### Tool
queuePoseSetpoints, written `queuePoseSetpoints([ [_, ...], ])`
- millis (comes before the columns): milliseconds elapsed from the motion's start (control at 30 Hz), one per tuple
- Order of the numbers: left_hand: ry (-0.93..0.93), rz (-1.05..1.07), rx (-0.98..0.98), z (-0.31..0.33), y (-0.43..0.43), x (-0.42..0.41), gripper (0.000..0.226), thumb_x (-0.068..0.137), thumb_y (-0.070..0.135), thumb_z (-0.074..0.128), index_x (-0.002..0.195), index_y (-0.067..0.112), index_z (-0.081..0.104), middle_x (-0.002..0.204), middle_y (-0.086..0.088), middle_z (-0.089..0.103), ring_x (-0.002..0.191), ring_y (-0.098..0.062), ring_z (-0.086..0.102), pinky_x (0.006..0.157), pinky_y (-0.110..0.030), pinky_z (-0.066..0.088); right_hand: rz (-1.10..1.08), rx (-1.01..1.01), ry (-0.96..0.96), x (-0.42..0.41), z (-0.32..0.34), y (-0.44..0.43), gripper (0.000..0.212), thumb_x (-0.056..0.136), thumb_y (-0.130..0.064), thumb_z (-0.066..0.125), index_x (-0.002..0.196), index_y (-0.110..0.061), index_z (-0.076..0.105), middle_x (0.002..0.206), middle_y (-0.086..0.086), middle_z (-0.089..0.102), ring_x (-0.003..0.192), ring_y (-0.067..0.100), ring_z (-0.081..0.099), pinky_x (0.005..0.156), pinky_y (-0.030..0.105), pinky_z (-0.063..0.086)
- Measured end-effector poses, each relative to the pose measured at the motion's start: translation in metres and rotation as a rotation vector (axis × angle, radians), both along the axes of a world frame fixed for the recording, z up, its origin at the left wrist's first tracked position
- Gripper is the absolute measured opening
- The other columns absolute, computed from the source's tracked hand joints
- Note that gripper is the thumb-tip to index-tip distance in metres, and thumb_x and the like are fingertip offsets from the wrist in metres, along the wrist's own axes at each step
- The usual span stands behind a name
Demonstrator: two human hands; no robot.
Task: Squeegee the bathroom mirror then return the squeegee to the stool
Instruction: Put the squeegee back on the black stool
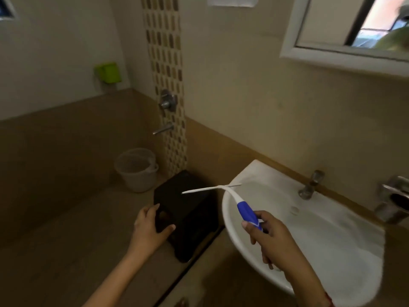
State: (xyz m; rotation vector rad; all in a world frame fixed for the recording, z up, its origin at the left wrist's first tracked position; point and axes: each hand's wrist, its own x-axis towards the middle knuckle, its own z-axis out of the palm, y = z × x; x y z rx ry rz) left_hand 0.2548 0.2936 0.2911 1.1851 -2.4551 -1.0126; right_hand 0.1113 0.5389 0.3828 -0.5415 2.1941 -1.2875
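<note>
Both of my hands are reaching out in front of me, 1 to each side of the gap between stool and basin. My left hand (152, 224) is gripping the near corner of the dark stool (188, 209), with the thumb lying across its top and the fingers curling over the left side. My right hand (272, 238) is wrapping its fingers and thumb around the blue handle of the squeegee (246, 212), holding it up in the air. The squeegee's white neck is curving up and away from me, and its thin white blade is hanging crosswise above the stool's far right edge and the left rim of the white wash basin (321, 240), touching neither as far as I can tell.

The stool is standing on the tiled floor, just beside the basin's left side. Behind it a pale bucket (137, 169) is sitting against the wall, under a metal spout (162, 129) and a round valve knob (168, 100) set in a strip of mosaic tiles (166, 74). A basin tap (309, 185) is rising at the back of the basin, and a metal soap dish (396, 200) is sticking out from the wall at the far right. The white-framed mirror (345, 25) is hanging on the wall high above the basin, well apart from the squeegee. A green holder (108, 73) is hanging on the left wall.
</note>
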Motion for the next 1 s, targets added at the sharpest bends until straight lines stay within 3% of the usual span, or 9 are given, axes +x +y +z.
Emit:
queuePoseSetpoints([
  [233,0.042,0.243,0.093,-0.013,-0.015,0.026,0.071,0.076,0.034,0.075,0.137,0.018,0.043,0.143,-0.011,0.03,0.131,-0.03,0.037,0.104,-0.037,0.035,0.102,-0.023,-0.095,-0.001,-0.017,-0.04,0.023,0.087,-0.031,0.058,0.108,-0.023,0.05,0.08,0.011,0.063,0.037,0.003,0.048,0.04,0.017,0.042],
  [433,0.03,0.268,0.196,-0.031,-0.051,0.024,0.066,0.077,0.029,0.074,0.135,0.017,0.045,0.143,-0.01,0.032,0.13,-0.027,0.038,0.104,-0.036,0.035,0.099,-0.027,-0.179,-0.018,-0.048,-0.098,0.019,0.085,-0.029,0.062,0.101,-0.023,0.054,0.067,0.005,0.058,0.037,0.003,0.047,0.039,0.016,0.04],
  [500,0.107,0.354,0.463,-0.037,-0.077,0.012,0.057,0.08,0.024,0.072,0.132,0.017,0.049,0.142,-0.009,0.038,0.128,-0.026,0.041,0.103,-0.035,0.036,0.028,-0.055,-0.256,-0.025,-0.063,-0.128,0.019,0.085,-0.03,0.062,0.1,-0.021,0.055,0.065,0.005,0.056,0.037,0.004,0.047,0.037,0.017,0.039],
  [600,0.482,0.667,1.372,-0.041,-0.126,-0.02,0.039,0.086,0.03,0.061,0.122,0.015,0.055,0.128,-0.006,0.054,0.122,-0.022,0.047,0.1,-0.038,0.037,-0.071,-0.058,-0.415,-0.039,-0.095,-0.18,0.019,0.086,-0.029,0.06,0.097,-0.013,0.057,0.066,0.007,0.055,0.037,0.006,0.048,0.035,0.018,0.039],
  [667,0.643,0.838,1.604,-0.059,-0.165,-0.042,0.041,0.091,0.03,0.051,0.129,0.012,0.051,0.132,-0.004,0.053,0.125,-0.019,0.047,0.096,-0.034,0.037,-0.148,-0.039,-0.546,-0.053,-0.124,-0.22,0.02,0.088,-0.027,0.058,0.092,-0.007,0.057,0.064,0.006,0.054,0.04,0.008,0.049,0.035,0.018,0.039],
  [800,0.584,0.873,1.528,-0.098,-0.23,-0.091,0.036,0.095,0.026,0.043,0.129,0.016,0.05,0.14,0.003,0.048,0.125,-0.013,0.047,0.079,-0.027,0.041,-0.342,-0.005,-0.791,-0.088,-0.187,-0.294,0.019,0.089,-0.026,0.057,0.084,-0.008,0.056,0.071,0.007,0.054,0.059,0.015,0.05,0.048,0.024,0.044],
  [867,0.526,0.857,1.531,-0.122,-0.255,-0.112,0.026,0.096,0.025,0.041,0.115,0.018,0.056,0.141,0.004,0.047,0.109,-0.012,0.054,0.07,-0.026,0.041,-0.424,-0.03,-0.864,-0.107,-0.219,-0.327,0.022,0.09,-0.023,0.057,0.078,-0.006,0.057,0.064,0.008,0.053,0.056,0.016,0.05,0.051,0.026,0.043],
  [933,0.454,0.85,1.52,-0.151,-0.278,-0.132,0.025,0.096,0.025,0.039,0.113,0.017,0.057,0.142,0.003,0.046,0.107,-0.013,0.056,0.072,-0.026,0.041,-0.466,-0.042,-0.885,-0.126,-0.257,-0.359,0.027,0.092,-0.022,0.054,0.072,-0.004,0.058,0.048,0.005,0.058,0.043,0.013,0.055,0.041,0.022,0.045],
  [1000,0.385,0.838,1.499,-0.179,-0.297,-0.147,0.037,0.097,0.028,0.039,0.131,0.016,0.048,0.144,0.002,0.043,0.127,-0.014,0.046,0.089,-0.027,0.04,-0.479,-0.063,-0.917,-0.142,-0.293,-0.386,0.026,0.093,-0.023,0.051,0.083,-0.001,0.061,0.052,0.005,0.066,0.051,0.014,0.063,0.05,0.022,0.052],
])
